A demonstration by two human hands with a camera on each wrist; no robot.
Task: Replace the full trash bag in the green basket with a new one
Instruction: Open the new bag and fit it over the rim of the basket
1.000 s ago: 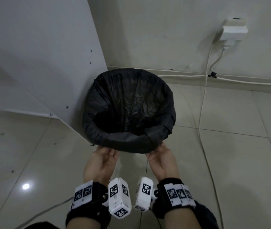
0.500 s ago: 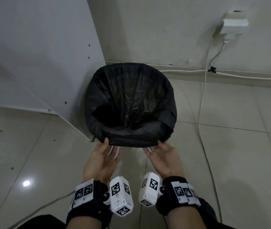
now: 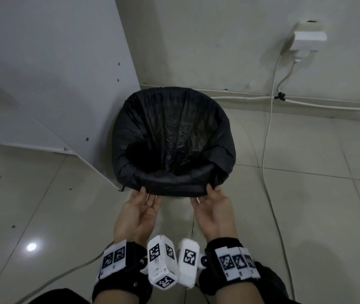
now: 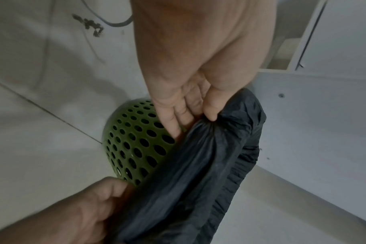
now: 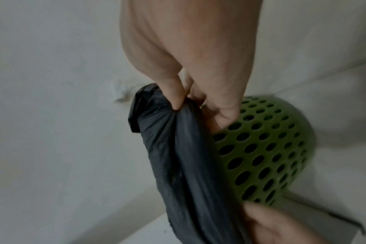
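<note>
A black trash bag [image 3: 172,137] lines the basket, its edge folded down over the rim. The green perforated basket [image 4: 136,148] [image 5: 261,148] shows only in the wrist views, below the folded bag edge [image 4: 198,173] [image 5: 178,156]. My left hand [image 3: 140,207] [image 4: 198,102] pinches the near left part of the folded edge between thumb and fingers. My right hand [image 3: 212,205] [image 5: 190,97] pinches the near right part the same way. The bag's inside looks dark; no contents are visible.
A white cabinet panel [image 3: 65,84] stands directly left of the basket. The wall behind holds a white socket [image 3: 306,38] with cables [image 3: 266,139] running down onto the tiled floor at the right. Another cable [image 3: 60,279] crosses the floor near my left wrist.
Both hands went from curled under the bag's near edge, through an open spread, to pinching the folded edge. The view has tilted slightly.
</note>
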